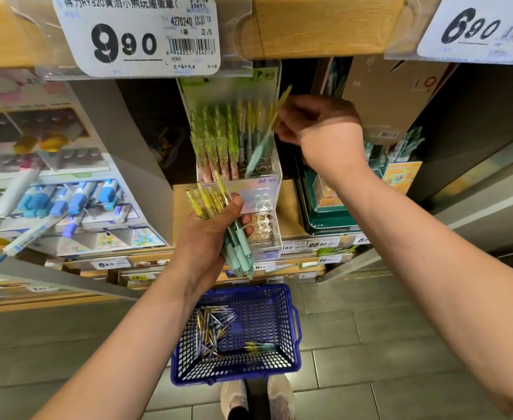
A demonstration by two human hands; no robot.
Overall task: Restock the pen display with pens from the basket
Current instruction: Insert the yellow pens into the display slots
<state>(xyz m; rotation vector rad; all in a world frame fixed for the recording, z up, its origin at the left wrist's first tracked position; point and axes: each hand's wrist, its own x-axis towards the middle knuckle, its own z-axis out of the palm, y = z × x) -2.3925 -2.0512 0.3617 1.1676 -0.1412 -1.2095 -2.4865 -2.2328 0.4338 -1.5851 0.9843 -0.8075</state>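
Wooden shelving holds a clear acrylic pen display. Right hand pinches one yellow-and-mint pen over it; left hand grips a matching bundle above the blue plastic basket.

**One pen at the display, a bundle in hand**

The right hand pinches a single pen, tilted, its mint end down inside the clear pen display. The left hand grips a bundle of pens (yellow tops, mint grips) just in front of the display. Below, a blue basket on the tiled floor holds loose pens.
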